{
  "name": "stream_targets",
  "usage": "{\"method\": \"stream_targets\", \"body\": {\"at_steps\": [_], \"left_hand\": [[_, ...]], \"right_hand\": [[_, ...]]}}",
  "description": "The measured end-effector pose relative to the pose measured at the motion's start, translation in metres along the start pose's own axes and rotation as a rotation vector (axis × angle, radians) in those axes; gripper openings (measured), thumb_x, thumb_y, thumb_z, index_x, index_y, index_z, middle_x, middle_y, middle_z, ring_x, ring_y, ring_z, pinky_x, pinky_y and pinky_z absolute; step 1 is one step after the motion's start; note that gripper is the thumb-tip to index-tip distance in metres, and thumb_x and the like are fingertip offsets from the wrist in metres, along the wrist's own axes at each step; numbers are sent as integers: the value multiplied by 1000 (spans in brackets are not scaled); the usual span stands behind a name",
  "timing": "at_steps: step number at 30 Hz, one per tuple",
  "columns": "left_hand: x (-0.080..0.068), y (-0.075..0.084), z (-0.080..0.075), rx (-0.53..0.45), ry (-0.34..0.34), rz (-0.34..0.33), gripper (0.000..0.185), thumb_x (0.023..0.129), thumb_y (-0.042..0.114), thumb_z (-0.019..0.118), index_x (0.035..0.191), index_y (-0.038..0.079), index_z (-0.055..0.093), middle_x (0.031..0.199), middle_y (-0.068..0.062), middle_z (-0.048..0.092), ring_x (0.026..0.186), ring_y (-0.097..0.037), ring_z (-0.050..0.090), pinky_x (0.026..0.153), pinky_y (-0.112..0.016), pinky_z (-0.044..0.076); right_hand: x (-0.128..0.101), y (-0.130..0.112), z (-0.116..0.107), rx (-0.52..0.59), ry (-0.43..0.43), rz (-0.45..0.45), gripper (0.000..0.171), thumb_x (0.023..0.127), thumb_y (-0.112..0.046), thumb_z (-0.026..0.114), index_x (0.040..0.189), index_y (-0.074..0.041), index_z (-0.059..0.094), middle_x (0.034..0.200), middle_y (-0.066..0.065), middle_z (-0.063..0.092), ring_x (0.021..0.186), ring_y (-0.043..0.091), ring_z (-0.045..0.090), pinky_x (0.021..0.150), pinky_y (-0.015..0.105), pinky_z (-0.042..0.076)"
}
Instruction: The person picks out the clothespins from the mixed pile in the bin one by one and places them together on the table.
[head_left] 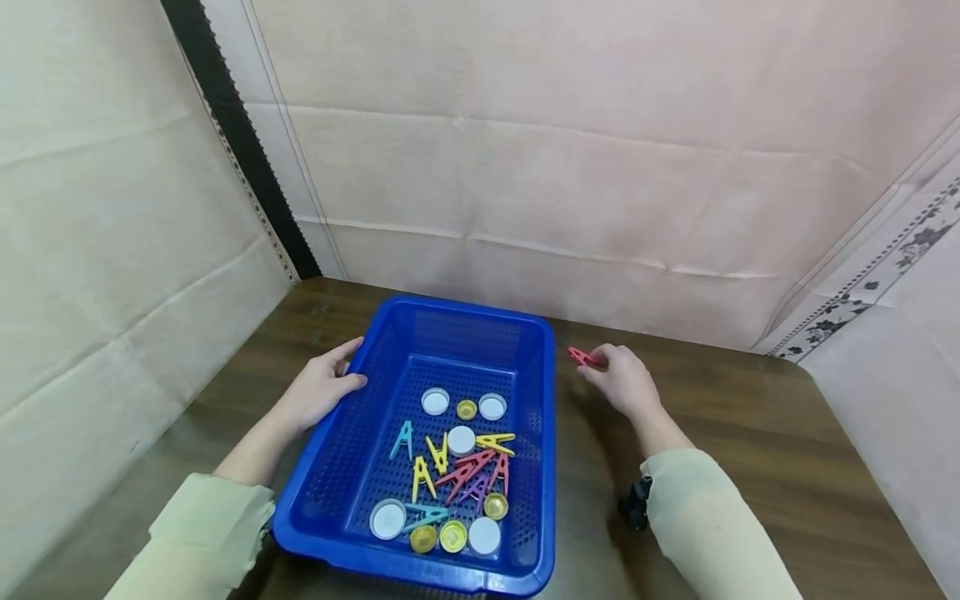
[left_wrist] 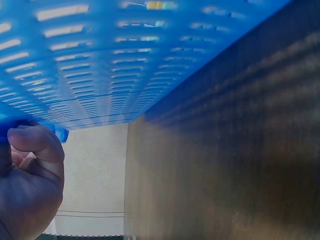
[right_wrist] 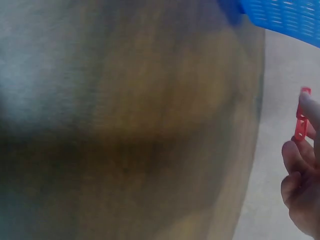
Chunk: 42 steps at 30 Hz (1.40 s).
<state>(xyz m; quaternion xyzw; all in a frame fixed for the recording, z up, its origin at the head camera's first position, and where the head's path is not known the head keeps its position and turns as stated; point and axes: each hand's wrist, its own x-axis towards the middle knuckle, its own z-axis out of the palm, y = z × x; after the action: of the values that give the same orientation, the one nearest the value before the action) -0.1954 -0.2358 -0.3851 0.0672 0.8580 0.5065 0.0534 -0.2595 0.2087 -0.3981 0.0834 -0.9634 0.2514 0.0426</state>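
A blue plastic basket (head_left: pixel 550 467) with slotted walls sits in the middle of the wooden table. At its left side my left hand (head_left: pixel 318 390) grips the rim, fingers curled at the edge in the left wrist view. My right hand (head_left: pixel 626 383) is off the basket's right side, pinching a red clothespin (head_left: pixel 582 357) between thumb and fingers. Inside the basket lie several clothespins: teal (head_left: pixel 403 438), yellow (head_left: pixel 422 477), red (head_left: pixel 465 475) and purple (head_left: pixel 476 490). Among them are white bottle caps (head_left: pixel 387 519) and yellow caps (head_left: pixel 453 536).
The brown table (head_left: pixel 720 417) extends to both sides of the basket. Pale cloth (head_left: pixel 525 167) hangs behind and along the sides, with a dark strip (head_left: pixel 240 142) at the left corner and a floral border (head_left: pixel 847 308) at the right.
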Motion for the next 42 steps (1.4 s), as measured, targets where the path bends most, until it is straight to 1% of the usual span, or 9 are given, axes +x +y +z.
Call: {"method": "stream_targets", "body": {"at_steps": [6,10,14,21,26,28,32,36,42], "left_hand": [[2,2,1,-11,-2,6,66,92,17,55,149,6,22,106,-23,62,72,-23,68,59,-37,56],[2,1,1,-15,-2,8,67,92,16,55,149,6,22,104,-22,63,71,-24,68,59,-37,56],[2,-3,0,-6,7,2,66,92,17,55,149,8,23,104,-22,63,70,-23,67,58,-37,56],[1,-4,1,-8,11,-6,66,92,17,55,149,9,23,100,-20,62,68,-24,67,56,-38,56],[2,-4,1,2,9,-5,66,92,18,55,149,9,23,103,-21,62,70,-23,67,58,-37,56],[2,-4,0,4,10,-7,66,92,18,55,149,9,23,103,-21,62,71,-23,67,58,-37,56],[2,-3,-1,10,15,-10,65,92,18,55,149,9,24,101,-21,62,70,-23,67,57,-37,56],[2,-3,-1,21,18,-9,65,92,18,55,149,9,24,99,-19,62,68,-23,66,56,-37,56],[3,-3,0,25,18,-2,65,92,18,55,149,8,25,98,-19,63,67,-23,66,56,-37,55]], "right_hand": [[-7,7,7,-76,95,153,42,87,-42,63,113,-10,61,105,15,57,83,32,57,64,46,46],[-10,10,16,-70,117,258,48,87,-49,59,116,-11,59,104,15,57,80,33,56,60,44,44],[-13,10,29,-60,128,322,54,86,-54,58,115,-10,59,102,15,57,76,33,56,60,44,44],[-19,8,49,-47,171,403,54,85,-55,57,111,-9,61,100,16,56,75,34,57,58,45,44],[-22,4,59,-28,226,465,51,84,-56,59,108,-10,62,96,14,56,76,36,59,56,47,43],[-23,3,62,-24,232,484,51,84,-56,59,108,-11,62,95,14,56,75,37,59,56,48,43],[-25,0,67,-29,234,510,52,83,-57,59,108,-11,62,96,14,55,74,36,58,54,47,42],[-26,-2,71,-43,248,518,52,83,-56,60,106,-10,61,97,15,53,69,38,57,51,47,41],[-27,-4,75,-79,281,522,55,83,-59,59,95,-6,57,95,17,50,60,38,54,45,46,38]]}}
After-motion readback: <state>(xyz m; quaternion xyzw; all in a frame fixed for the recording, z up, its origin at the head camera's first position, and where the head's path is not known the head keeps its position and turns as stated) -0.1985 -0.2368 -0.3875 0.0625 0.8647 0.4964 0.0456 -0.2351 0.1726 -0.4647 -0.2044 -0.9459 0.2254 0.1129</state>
